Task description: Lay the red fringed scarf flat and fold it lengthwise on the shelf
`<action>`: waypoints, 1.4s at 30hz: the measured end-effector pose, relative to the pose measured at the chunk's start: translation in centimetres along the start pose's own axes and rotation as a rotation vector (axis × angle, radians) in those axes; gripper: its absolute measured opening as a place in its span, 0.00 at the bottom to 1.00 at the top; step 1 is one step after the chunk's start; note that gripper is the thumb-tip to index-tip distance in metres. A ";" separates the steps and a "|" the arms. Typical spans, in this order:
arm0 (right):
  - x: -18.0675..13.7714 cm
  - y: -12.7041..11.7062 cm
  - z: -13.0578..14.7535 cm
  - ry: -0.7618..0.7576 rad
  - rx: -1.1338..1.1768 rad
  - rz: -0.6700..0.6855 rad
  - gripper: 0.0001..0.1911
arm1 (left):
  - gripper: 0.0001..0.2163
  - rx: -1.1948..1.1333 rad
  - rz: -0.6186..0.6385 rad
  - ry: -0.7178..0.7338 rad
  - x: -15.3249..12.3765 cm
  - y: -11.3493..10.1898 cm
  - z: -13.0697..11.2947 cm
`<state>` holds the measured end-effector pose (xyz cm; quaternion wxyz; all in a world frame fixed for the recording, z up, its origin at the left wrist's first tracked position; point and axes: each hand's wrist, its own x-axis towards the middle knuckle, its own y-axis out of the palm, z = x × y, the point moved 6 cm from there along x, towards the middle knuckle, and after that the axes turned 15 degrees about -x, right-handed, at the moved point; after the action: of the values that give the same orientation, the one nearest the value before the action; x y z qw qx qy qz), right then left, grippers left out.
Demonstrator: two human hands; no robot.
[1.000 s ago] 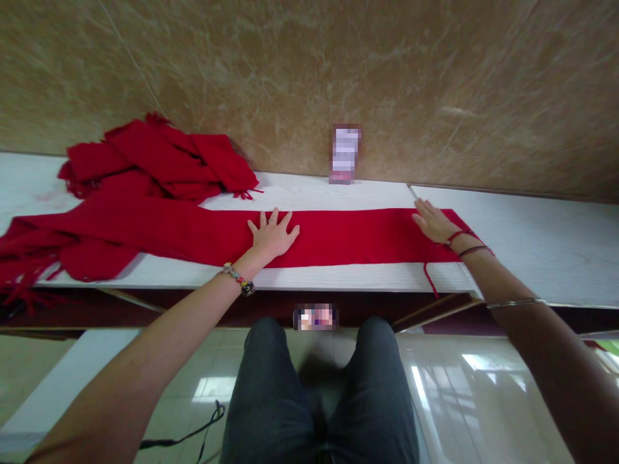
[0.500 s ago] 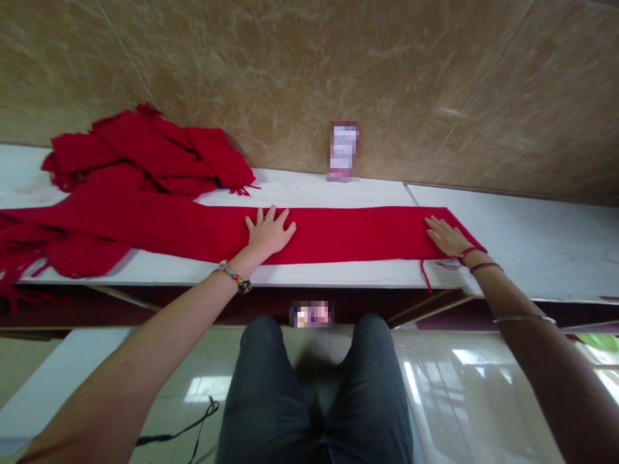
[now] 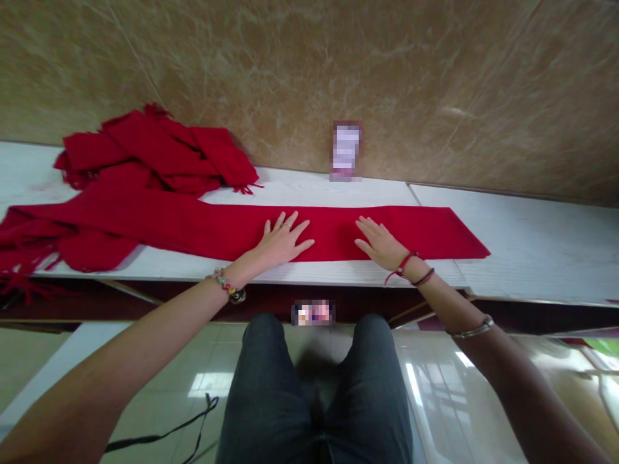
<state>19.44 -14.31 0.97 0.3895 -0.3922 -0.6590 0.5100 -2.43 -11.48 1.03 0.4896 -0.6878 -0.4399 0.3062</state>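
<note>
A long red scarf point(image 3: 333, 233) lies flat across the white bench, its right end folded to a slanting point. Towards the left it turns wrinkled, and fringe hangs over the front edge. My left hand point(image 3: 286, 238) rests palm down on its middle, fingers spread. A short way to the right, my right hand point(image 3: 381, 243) is over the same strip, fingers stretched out; whether it presses on the cloth I cannot tell. Neither hand grips anything. Behind the scarf's left part is a crumpled heap of red fringed cloth point(image 3: 159, 151).
The narrow white bench top point(image 3: 541, 238) runs along a brown marbled wall point(image 3: 411, 84). A blurred-out upright item point(image 3: 346, 151) stands by the wall. Below the front edge is a dark recess with another blurred patch point(image 3: 313, 313). A black strap point(image 3: 159, 437) lies on the tiled floor.
My right hand has moved left from the scarf's right end to near its middle. My left hand has shifted slightly right along the cloth. The pointed end now lies uncovered.
</note>
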 end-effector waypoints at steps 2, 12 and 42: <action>0.7 0.3 2.0 -0.027 -0.013 0.020 0.31 | 0.30 0.000 0.065 0.002 -0.6 0.5 0.1; -3.5 1.2 -3.9 0.154 -0.218 0.096 0.27 | 0.29 0.010 0.052 0.009 -1.3 0.5 0.1; -5.3 4.5 -17.4 0.421 -0.115 0.215 0.30 | 0.28 0.049 0.066 -0.001 -1.1 0.4 0.0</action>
<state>37.96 -12.02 -1.00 0.4390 -0.5794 -0.5457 0.4170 -2.79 -12.51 0.63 0.4956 -0.6897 -0.4095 0.3331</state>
